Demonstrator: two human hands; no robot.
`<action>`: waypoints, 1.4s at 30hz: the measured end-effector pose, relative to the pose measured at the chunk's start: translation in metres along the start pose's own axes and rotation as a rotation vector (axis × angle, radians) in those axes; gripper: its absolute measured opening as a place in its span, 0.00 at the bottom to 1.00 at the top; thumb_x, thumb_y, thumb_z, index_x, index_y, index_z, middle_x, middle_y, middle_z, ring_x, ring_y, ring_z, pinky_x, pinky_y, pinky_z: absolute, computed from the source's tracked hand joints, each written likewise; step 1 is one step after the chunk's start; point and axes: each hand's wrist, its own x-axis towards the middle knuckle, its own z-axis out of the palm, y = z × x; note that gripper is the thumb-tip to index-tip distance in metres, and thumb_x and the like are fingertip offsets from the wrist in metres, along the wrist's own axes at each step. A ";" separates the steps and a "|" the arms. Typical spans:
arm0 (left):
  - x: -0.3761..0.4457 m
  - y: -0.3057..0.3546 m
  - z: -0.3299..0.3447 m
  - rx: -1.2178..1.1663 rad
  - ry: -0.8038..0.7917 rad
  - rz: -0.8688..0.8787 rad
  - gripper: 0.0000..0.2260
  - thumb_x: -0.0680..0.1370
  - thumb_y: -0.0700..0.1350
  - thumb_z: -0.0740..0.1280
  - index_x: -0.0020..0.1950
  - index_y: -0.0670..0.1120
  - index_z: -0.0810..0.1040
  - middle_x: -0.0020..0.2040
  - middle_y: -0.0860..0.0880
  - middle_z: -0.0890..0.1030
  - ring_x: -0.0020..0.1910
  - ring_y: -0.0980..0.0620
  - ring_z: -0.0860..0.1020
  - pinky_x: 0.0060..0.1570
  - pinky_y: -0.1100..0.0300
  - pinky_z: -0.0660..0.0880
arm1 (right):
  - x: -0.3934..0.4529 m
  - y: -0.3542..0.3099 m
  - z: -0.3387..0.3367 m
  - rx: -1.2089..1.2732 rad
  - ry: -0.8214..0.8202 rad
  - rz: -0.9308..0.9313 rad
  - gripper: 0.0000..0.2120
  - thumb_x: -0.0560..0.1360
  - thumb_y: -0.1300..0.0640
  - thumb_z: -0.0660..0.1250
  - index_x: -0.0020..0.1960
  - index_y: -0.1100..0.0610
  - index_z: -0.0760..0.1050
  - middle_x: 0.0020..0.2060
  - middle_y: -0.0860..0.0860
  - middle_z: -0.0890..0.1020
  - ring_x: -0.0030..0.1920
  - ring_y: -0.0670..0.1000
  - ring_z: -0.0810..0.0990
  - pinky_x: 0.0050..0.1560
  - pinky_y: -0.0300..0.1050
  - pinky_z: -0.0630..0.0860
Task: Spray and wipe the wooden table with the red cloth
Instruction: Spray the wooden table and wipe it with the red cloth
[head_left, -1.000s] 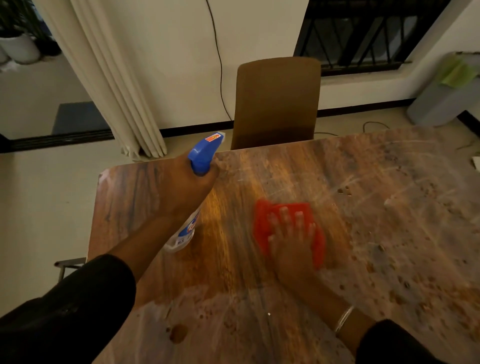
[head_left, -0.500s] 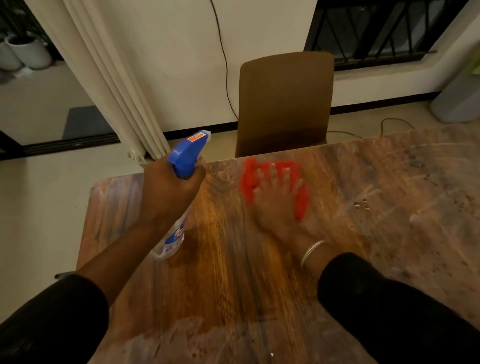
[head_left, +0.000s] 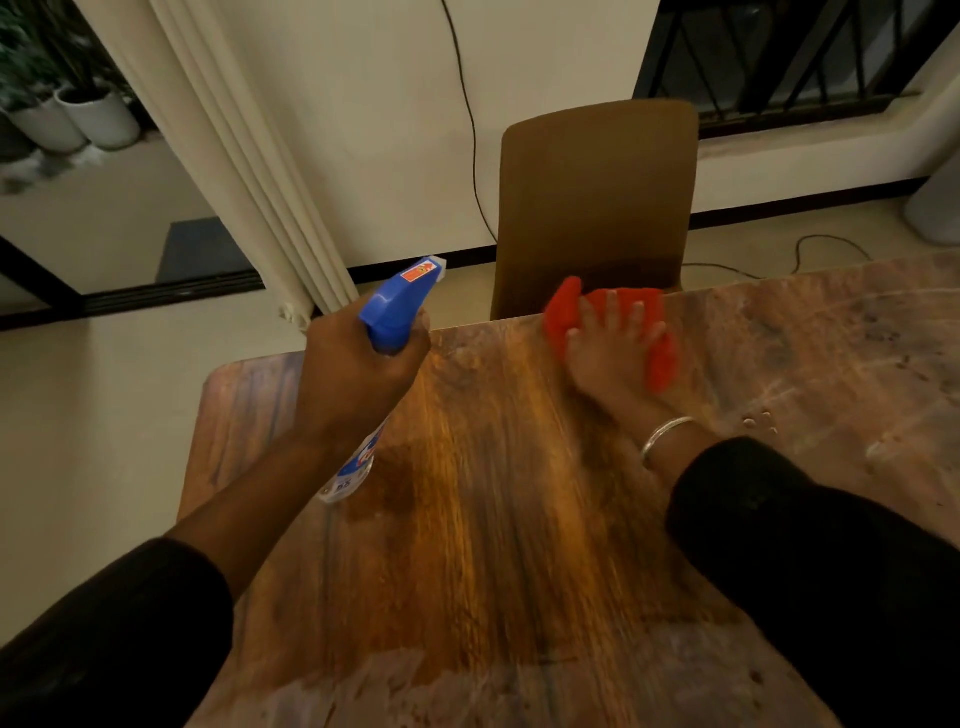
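The wooden table (head_left: 498, 519) fills the lower part of the view, darker and wet-looking in its middle, dusty and streaked at the right. My right hand (head_left: 608, 358) lies flat with spread fingers on the red cloth (head_left: 561, 312), pressing it onto the table at the far edge. My left hand (head_left: 358, 379) grips a spray bottle (head_left: 397, 312) with a blue trigger head, held just above the table's far left part. The nozzle points away to the upper right. The bottle's clear lower body shows below my wrist.
A brown chair (head_left: 597, 202) stands pushed against the table's far edge, right behind the cloth. A cream curtain (head_left: 244, 171) hangs at the back left. A black cable (head_left: 470, 130) runs down the wall. White plant pots (head_left: 93, 114) sit far left. Crumbs (head_left: 758, 421) lie on the table at right.
My right hand has slid the red cloth away from me, from the table's middle to its far edge by the chair. My left hand keeps holding the spray bottle in about the same place.
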 end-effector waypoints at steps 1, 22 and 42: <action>-0.002 0.001 -0.001 -0.003 -0.001 0.000 0.07 0.76 0.53 0.67 0.44 0.51 0.73 0.30 0.57 0.73 0.31 0.63 0.76 0.35 0.77 0.70 | -0.011 -0.030 0.009 -0.004 0.011 -0.086 0.29 0.86 0.40 0.48 0.85 0.45 0.50 0.86 0.54 0.49 0.84 0.67 0.43 0.79 0.75 0.37; -0.046 0.044 0.008 -0.043 -0.080 -0.187 0.17 0.76 0.61 0.65 0.42 0.48 0.76 0.31 0.42 0.78 0.29 0.45 0.78 0.34 0.45 0.79 | -0.082 -0.019 0.017 0.024 -0.109 -0.408 0.29 0.85 0.37 0.44 0.85 0.40 0.47 0.86 0.49 0.46 0.85 0.61 0.40 0.80 0.67 0.34; -0.007 0.128 0.106 -0.266 -0.243 -0.048 0.09 0.76 0.50 0.70 0.41 0.59 0.71 0.30 0.54 0.77 0.29 0.52 0.78 0.27 0.71 0.71 | -0.223 0.192 -0.017 -0.208 -0.132 -0.388 0.30 0.84 0.37 0.51 0.84 0.35 0.49 0.86 0.47 0.48 0.85 0.59 0.52 0.77 0.71 0.56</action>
